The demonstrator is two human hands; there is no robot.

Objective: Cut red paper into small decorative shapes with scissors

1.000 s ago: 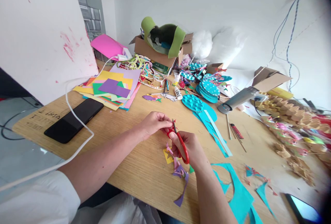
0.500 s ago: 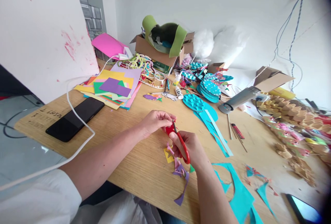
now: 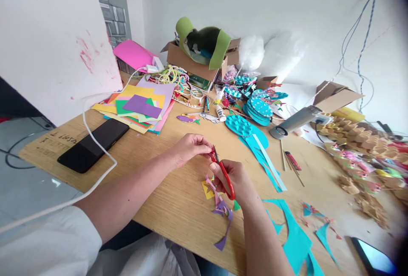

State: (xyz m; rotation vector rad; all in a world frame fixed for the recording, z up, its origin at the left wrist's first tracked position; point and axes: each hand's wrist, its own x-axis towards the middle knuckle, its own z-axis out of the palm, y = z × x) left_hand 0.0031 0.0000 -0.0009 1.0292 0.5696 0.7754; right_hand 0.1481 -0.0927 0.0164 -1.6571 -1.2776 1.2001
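Observation:
Between the fingertips of my left hand (image 3: 194,147) is a small piece of red paper (image 3: 211,154), mostly hidden by the fingers. My right hand (image 3: 234,176) is closed on red-handled scissors (image 3: 227,179), whose dark blades point up and away, right beside the red paper. Whether the blades are apart is too small to tell. Below the hands lie purple and pink paper scraps (image 3: 223,210) and a yellow scrap (image 3: 208,190) on the wooden table (image 3: 178,201).
Coloured paper sheets (image 3: 140,108) and a black phone (image 3: 93,145) lie to the left, a white cable (image 3: 105,150) crossing the phone. Turquoise offcuts (image 3: 295,242) lie at right. Further back are a white glue bottle (image 3: 220,113), a grey tumbler (image 3: 296,123) and a cardboard box (image 3: 191,61).
Less of the red paper shows between my hands now, and its angle has changed. My left hand has shifted slightly; the scissors stay close to the paper.

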